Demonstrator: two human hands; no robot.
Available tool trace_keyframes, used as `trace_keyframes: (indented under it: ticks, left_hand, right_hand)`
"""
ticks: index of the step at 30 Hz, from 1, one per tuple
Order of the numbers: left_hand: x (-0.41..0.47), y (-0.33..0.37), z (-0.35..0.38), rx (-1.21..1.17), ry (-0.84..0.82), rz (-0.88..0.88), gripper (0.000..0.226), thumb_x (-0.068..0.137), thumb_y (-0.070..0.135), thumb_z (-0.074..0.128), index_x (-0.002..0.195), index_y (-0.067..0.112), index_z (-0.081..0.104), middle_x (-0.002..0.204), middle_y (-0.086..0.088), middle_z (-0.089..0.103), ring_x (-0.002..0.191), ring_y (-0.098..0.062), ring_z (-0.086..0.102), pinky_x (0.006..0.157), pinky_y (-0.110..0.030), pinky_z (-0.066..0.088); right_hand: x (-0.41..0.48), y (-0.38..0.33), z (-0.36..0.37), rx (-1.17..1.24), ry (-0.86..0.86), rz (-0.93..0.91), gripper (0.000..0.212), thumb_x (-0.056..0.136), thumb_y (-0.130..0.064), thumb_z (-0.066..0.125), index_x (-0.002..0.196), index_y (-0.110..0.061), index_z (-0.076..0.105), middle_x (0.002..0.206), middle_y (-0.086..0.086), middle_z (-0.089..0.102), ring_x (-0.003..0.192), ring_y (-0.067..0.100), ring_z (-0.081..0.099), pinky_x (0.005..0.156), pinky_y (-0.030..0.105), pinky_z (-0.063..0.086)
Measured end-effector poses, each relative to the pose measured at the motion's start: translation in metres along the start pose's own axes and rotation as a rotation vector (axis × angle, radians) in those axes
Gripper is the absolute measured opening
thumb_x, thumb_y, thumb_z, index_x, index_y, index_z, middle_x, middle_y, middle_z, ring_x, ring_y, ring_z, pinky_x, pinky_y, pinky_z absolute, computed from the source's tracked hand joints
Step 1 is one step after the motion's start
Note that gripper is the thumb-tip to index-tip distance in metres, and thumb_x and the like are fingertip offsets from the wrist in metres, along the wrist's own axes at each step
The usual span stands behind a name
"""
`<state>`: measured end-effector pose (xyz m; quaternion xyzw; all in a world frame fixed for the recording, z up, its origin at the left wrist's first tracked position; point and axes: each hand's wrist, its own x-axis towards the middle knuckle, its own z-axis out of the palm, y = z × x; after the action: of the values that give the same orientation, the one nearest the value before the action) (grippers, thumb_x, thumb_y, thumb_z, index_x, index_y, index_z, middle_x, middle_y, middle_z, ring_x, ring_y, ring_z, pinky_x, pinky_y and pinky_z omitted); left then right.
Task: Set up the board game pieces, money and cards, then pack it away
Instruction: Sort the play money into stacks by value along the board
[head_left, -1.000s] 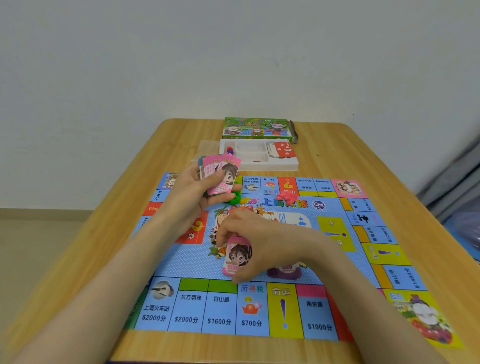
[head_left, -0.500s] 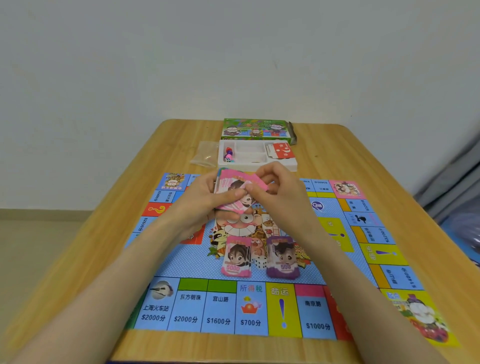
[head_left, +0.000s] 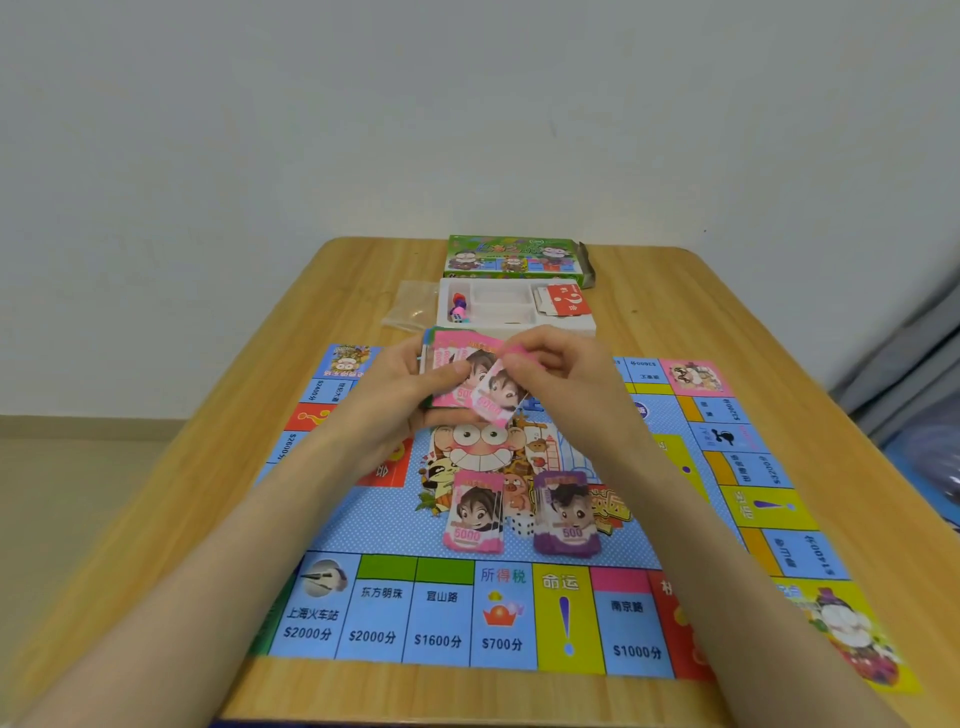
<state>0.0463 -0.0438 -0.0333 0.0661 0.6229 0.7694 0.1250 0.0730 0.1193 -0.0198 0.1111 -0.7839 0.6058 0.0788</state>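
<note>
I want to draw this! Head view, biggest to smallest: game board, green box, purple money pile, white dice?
1. game board
2. green box, purple money pile: look alike, box farther away
3. white dice

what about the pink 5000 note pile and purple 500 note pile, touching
Apart. Head view: white die sits between pink note pile and purple note pile.

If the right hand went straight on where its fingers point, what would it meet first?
Likely the money stack held by the left hand: the right hand points left at it, pinching a pink 5000 note. Depth is unclear.
</note>
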Motion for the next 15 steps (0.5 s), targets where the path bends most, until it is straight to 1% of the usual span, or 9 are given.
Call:
trace_keyframes:
  ticks: [2, 3, 4, 6, 8, 11, 15]
  left_hand:
    - [0.001, -0.001, -0.001, -0.006, 0.049, 0.017, 0.017, 0.089, 0.0, 0.056, 0.104, 0.008, 0.06, 0.086, -0.006, 0.073, 0.071, -0.016, 0.071, 0.061, -0.029, 0.06]
    - [0.002, -0.001, -0.001, -0.006, 0.074, 0.022, 0.016, 0.089, 0.0, 0.057, 0.103, 0.009, 0.06, 0.086, -0.006, 0.073, 0.071, -0.016, 0.071, 0.059, -0.028, 0.059]
    - [0.002, -0.001, -0.001, -0.004, 0.101, 0.024, 0.015, 0.09, 0.0, 0.056, 0.101, 0.009, 0.06, 0.086, -0.006, 0.072, 0.071, -0.016, 0.071, 0.058, -0.027, 0.059]
    - [0.002, 0.0, -0.001, -0.014, 0.128, 0.018, 0.014, 0.09, 0.0, 0.056, 0.1, 0.009, 0.059, 0.085, -0.007, 0.072, 0.069, -0.018, 0.072, 0.057, -0.026, 0.058]
    - [0.001, 0.001, -0.001, -0.033, 0.123, 0.008, 0.014, 0.091, -0.001, 0.056, 0.102, 0.008, 0.058, 0.086, -0.009, 0.072, 0.07, -0.022, 0.072, 0.057, -0.026, 0.059]
    - [0.001, 0.001, 0.0, -0.022, 0.127, -0.001, 0.017, 0.091, -0.001, 0.056, 0.107, 0.006, 0.056, 0.09, -0.011, 0.071, 0.07, -0.023, 0.073, 0.056, -0.024, 0.058]
    - [0.001, 0.002, 0.0, -0.015, 0.133, -0.011, 0.016, 0.091, 0.0, 0.056, 0.105, 0.006, 0.056, 0.091, -0.012, 0.07, 0.069, -0.022, 0.072, 0.054, -0.023, 0.057]
  right_hand:
    - [-0.001, -0.001, 0.001, -0.085, -0.213, 0.057, 0.005, 0.089, -0.011, 0.062, 0.088, -0.016, 0.063, 0.069, 0.004, 0.064, 0.067, 0.012, 0.057, 0.066, 0.026, 0.047]
    - [-0.002, 0.0, 0.002, -0.164, -0.319, 0.068, 0.002, 0.089, -0.013, 0.063, 0.09, -0.015, 0.063, 0.069, 0.006, 0.065, 0.066, 0.012, 0.057, 0.066, 0.024, 0.046]
    - [-0.003, 0.002, 0.004, -0.242, -0.407, 0.068, 0.004, 0.088, -0.015, 0.064, 0.092, -0.014, 0.063, 0.07, 0.006, 0.067, 0.065, 0.009, 0.057, 0.065, 0.021, 0.046]
    - [-0.006, 0.006, 0.008, -0.349, -0.527, 0.067, 0.007, 0.087, -0.019, 0.066, 0.093, -0.015, 0.064, 0.069, -0.001, 0.067, 0.059, 0.002, 0.055, 0.06, 0.015, 0.044]
    - [-0.007, 0.008, 0.01, -0.408, -0.578, 0.06, 0.007, 0.086, -0.021, 0.068, 0.091, -0.018, 0.063, 0.07, -0.005, 0.065, 0.057, -0.001, 0.053, 0.057, 0.012, 0.042]
    - [-0.007, 0.01, 0.012, -0.443, -0.584, 0.034, 0.008, 0.084, -0.021, 0.07, 0.087, -0.022, 0.062, 0.071, -0.005, 0.064, 0.06, 0.001, 0.055, 0.058, 0.011, 0.042]
    - [-0.007, 0.012, 0.014, -0.48, -0.564, -0.008, 0.012, 0.08, -0.017, 0.073, 0.089, -0.018, 0.065, 0.072, -0.009, 0.058, 0.06, -0.001, 0.05, 0.059, 0.011, 0.042]
